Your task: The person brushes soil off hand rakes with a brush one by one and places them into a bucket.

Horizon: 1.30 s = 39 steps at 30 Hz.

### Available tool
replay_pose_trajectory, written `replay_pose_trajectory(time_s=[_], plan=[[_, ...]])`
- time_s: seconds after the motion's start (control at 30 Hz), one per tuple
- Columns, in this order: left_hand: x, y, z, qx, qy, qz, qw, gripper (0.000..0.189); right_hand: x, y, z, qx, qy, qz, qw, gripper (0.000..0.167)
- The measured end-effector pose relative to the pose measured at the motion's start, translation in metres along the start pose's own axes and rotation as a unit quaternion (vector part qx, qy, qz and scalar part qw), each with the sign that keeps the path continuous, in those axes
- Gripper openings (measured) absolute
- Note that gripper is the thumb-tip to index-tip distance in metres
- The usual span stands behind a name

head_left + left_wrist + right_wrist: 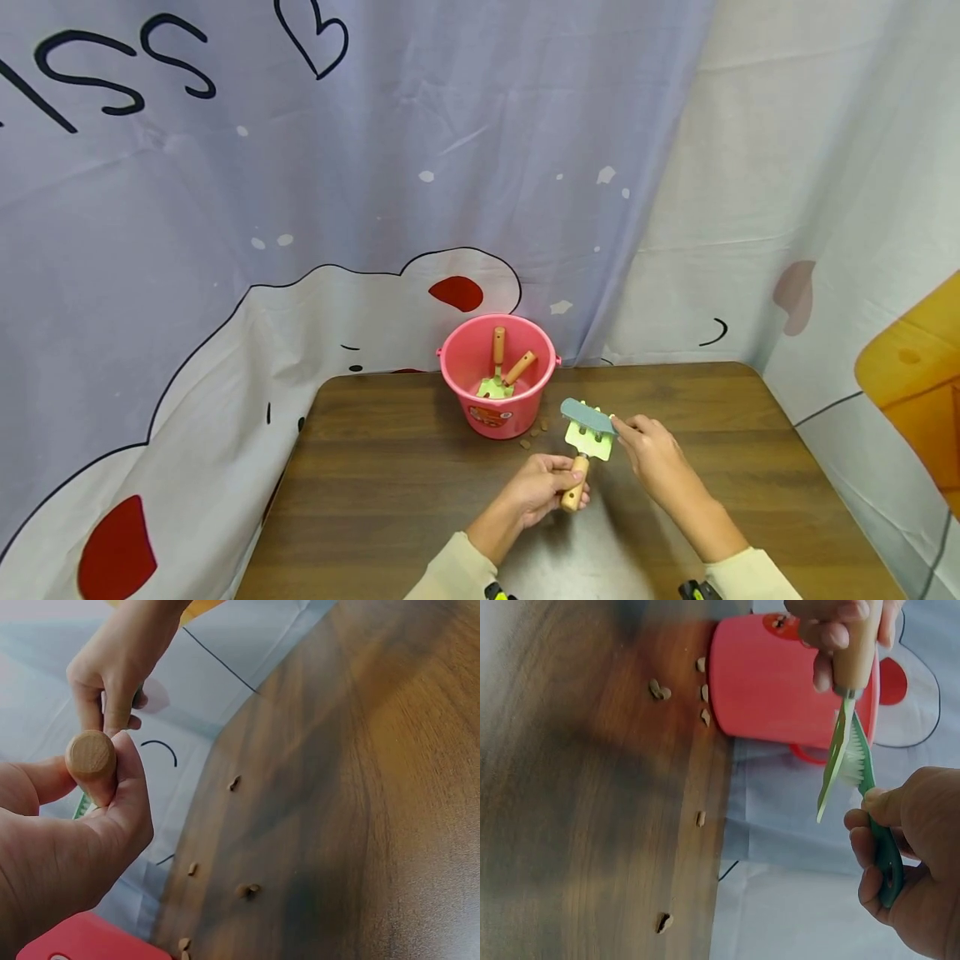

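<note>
My left hand (pixel 534 490) grips the wooden handle (pixel 574 485) of a small light-green garden rake (pixel 588 444), head up, above the table. The handle's round butt end faces the camera in the left wrist view. My right hand (pixel 662 460) pinches a green brush (pixel 886 851) with white bristles (pixel 853 761). The bristles lie against the flat of the rake head, and the brush's back covers part of the tines in the head view. Both tools are off the table.
A pink bucket (pixel 527 417) stands at the table's back edge, holding two wooden-handled tools (pixel 498 346), one with a green head. Several small brown bits (pixel 660 690) lie scattered on the wooden table (pixel 390 467) near it. Printed curtains (pixel 360 183) hang behind.
</note>
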<state>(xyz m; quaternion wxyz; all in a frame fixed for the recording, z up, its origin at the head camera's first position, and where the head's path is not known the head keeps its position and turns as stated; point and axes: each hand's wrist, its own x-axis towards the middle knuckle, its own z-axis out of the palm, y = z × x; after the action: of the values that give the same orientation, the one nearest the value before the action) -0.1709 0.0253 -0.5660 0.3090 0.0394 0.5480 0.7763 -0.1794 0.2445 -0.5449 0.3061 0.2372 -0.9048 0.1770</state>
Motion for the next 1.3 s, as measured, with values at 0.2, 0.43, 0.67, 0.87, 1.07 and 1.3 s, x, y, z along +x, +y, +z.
replay_pose_trajectory(time_s=[0.2,0.43,0.67,0.87,1.07,1.3], plan=[[-0.002,-0.001,0.001,-0.003,-0.002,-0.002,1.0,0.033,0.002,0.018,0.003,-0.016,0.008,0.029,0.9994,0.034],[-0.002,-0.003,0.0,-0.008,-0.009,0.0,0.9999,0.029,-0.002,0.036,0.003,-0.014,0.007,0.054,0.9984,0.031],[-0.003,0.0,-0.004,-0.012,0.0,0.008,0.9999,0.031,-0.014,0.028,-0.005,0.036,0.024,0.065,0.9969,0.034],[-0.002,0.003,-0.009,-0.023,0.007,0.017,0.9996,0.037,-0.023,0.011,-0.009,0.083,0.024,0.006,0.9962,0.04],[-0.005,0.007,-0.011,-0.011,0.005,0.018,0.9998,0.033,-0.025,0.01,-0.006,0.067,0.04,-0.014,0.9969,0.041],[-0.01,0.012,-0.014,0.017,-0.009,0.013,0.9997,0.03,-0.019,0.025,0.002,0.031,0.067,-0.009,0.9972,0.04]])
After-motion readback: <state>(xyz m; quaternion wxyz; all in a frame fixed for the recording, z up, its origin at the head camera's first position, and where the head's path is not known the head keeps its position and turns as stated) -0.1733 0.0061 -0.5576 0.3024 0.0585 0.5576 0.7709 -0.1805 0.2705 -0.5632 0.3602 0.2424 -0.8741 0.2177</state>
